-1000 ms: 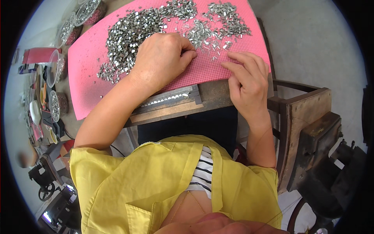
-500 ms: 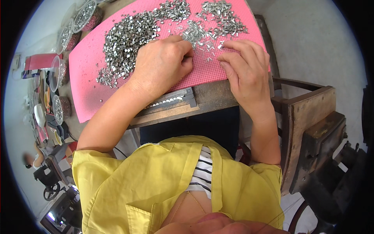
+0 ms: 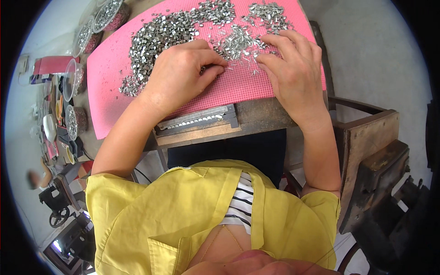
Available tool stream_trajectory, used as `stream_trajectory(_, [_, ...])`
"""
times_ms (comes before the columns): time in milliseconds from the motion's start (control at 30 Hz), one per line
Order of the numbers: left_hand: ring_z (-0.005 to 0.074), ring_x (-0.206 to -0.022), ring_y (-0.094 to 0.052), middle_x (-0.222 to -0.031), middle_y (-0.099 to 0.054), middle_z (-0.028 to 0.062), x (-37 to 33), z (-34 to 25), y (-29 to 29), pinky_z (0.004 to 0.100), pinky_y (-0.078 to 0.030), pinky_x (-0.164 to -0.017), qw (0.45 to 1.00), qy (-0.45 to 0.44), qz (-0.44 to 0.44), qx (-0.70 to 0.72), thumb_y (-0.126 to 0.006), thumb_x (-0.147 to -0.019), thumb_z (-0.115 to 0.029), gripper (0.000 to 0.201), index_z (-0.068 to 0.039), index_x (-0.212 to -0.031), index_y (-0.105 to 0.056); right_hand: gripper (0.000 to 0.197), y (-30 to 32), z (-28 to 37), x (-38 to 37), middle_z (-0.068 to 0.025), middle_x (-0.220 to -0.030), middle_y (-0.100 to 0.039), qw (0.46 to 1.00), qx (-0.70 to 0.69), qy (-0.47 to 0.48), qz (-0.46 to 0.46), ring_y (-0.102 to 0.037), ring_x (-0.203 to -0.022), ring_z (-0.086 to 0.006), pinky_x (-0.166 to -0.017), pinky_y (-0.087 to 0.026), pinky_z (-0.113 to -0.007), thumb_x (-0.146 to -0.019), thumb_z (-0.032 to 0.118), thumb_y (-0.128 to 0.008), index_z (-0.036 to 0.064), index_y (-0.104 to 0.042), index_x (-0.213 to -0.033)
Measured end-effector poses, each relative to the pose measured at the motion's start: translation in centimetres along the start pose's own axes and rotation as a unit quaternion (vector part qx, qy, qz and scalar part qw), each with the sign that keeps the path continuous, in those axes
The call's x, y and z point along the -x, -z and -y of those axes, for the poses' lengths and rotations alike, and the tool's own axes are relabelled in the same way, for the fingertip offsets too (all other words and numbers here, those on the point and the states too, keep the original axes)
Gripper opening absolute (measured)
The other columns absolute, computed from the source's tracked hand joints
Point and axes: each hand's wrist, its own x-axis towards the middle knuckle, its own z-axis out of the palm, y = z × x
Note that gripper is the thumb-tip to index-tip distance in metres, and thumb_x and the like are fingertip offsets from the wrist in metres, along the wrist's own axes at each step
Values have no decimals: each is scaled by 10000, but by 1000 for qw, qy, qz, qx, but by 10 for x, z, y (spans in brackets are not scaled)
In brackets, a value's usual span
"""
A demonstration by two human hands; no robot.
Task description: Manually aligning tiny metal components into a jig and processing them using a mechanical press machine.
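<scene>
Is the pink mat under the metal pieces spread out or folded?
Spread out: the pink mat lies open across the wooden table, with small metal pieces heaped on it and no fold showing.

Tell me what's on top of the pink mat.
The pink mat bears a large heap of small metal pieces, other metal clusters and thin slivers. Whatever lies beneath the left hand and right hand is covered from view.

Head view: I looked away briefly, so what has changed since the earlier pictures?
The right hand has moved forward, its fingertips now beside the thin metal pins. The left hand has shifted slightly left, index finger straighter; whether it holds anything is unclear. The large metal heap, pink mat and narrow tray look unchanged.
</scene>
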Motion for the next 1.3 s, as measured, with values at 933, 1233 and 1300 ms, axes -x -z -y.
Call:
stream_trajectory(933, [161,-823,-607,-925,-627,86,43,-16,22,259,-496,-783,977,80,24,196,-595,-974,9,106,-12,-1076,-583,158,11,67,20,-74,-1052,-675,946,-322,-39,15,-623,-953,-274,-856,-407,-400,-855,11,-659,71,-593,-986])
stream_trajectory(1233, [122,-910,-611,-1029,-669,73,106,-16,11,261,-508,-825,886,194,-24,420,-586,-1002,3,61,24,-1057,-600,187,0,87,23,-90,-1040,-683,949,-308,-31,63,-638,-935,-287,-843,-443,-404,-811,-20,-678,53,-606,-967])
stream_trajectory(1300, [134,-923,-620,-1048,-670,82,108,-19,7,269,-512,-832,913,191,-25,361,-592,-995,9,63,21,-1055,-609,167,0,88,23,-109,-1045,-702,950,-302,-36,70,-650,-938,-300,-852,-464,-401,-817,-31,-670,42,-616,-957])
